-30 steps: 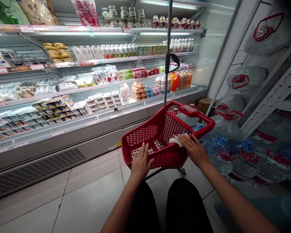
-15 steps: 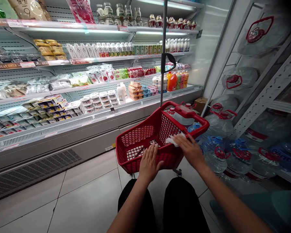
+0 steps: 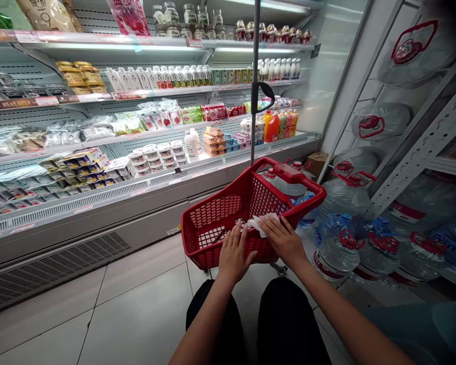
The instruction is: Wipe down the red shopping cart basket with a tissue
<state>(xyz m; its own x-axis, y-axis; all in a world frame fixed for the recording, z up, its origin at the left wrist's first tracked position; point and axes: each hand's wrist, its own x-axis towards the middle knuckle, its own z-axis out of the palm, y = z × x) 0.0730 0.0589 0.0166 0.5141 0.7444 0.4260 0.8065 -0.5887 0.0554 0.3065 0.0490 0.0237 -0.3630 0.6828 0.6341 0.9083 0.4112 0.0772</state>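
Note:
In front of my knees stands a red plastic shopping cart (image 3: 204,207) with lattice walls and a raised handle at its right end. My left hand (image 3: 233,252) rests on the near rim, fingers stretched out and thumb apart, holding nothing. Just right of it, my right hand (image 3: 285,242) presses a crumpled white tissue (image 3: 261,223) against the same rim. The tissue sticks out past the fingertips; the part beneath the fingers is hidden. A thin grey pole (image 3: 255,61) with a black hook rises from behind the cart.
An open chiller (image 3: 152,190) with shelves of yogurt, milk and juice runs along the left and back. To the right, large water bottles (image 3: 336,253) with red handles stand beside a white metal rack (image 3: 414,147). Pale floor tiles (image 3: 137,309) lie below.
My right hand has slid left and slightly down along the cart's near rim with the tissue, coming closer to my left hand. The left hand stays in place on the rim.

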